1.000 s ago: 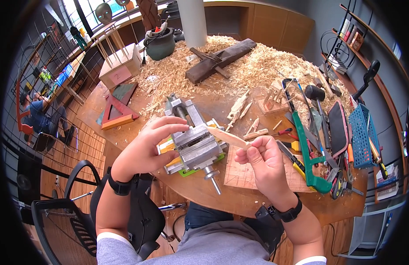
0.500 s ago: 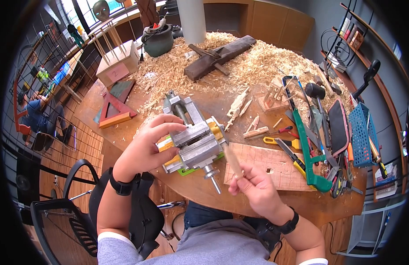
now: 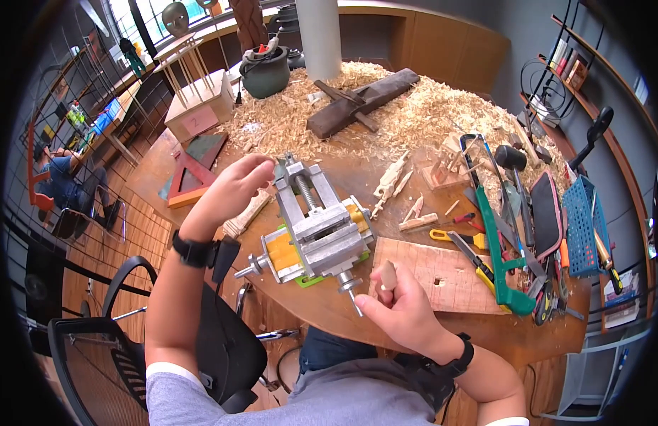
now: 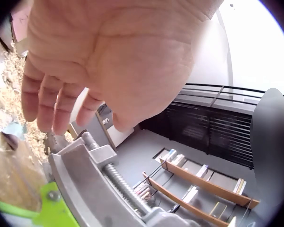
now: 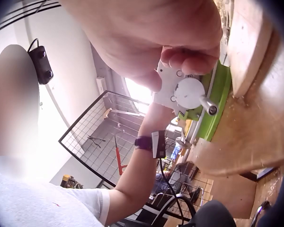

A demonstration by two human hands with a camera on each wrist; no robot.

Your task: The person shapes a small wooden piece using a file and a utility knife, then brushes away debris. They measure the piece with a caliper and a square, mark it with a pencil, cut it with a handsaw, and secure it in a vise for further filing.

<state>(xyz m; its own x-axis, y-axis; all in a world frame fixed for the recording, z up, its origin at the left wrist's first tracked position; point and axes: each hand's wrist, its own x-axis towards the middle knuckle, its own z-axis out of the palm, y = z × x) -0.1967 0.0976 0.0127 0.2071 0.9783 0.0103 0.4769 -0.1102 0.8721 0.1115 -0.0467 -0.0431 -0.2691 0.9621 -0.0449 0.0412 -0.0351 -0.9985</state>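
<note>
A grey metal vise (image 3: 332, 231) stands near the table's front edge, with yellow and green parts under it. My right hand (image 3: 407, 309) holds a pale carved wooden stick (image 3: 389, 275) in its curled fingers, the stick's end poking up. The thumb of that hand lies right at the vise's front crank handle (image 3: 354, 297); in the right wrist view the crank knob (image 5: 190, 93) shows just below the fingers. Off the vise's left side, my left hand (image 3: 233, 192) hovers with fingers extended and holds nothing. Beneath it lies a light carved wood piece (image 3: 247, 215), partly hidden.
A marked wooden board (image 3: 442, 273) lies right of the vise. Beyond it are a green-handled saw (image 3: 496, 248), a black mallet (image 3: 511, 157) and a blue basket (image 3: 584, 224). Wood shavings (image 3: 428, 106) cover the back, around a dark wooden plane-like tool (image 3: 361, 103).
My left hand has left the vise and moved up and left. My right hand has come down and left to the crank handle, turning the wooden stick from lying outstretched to pointing up.
</note>
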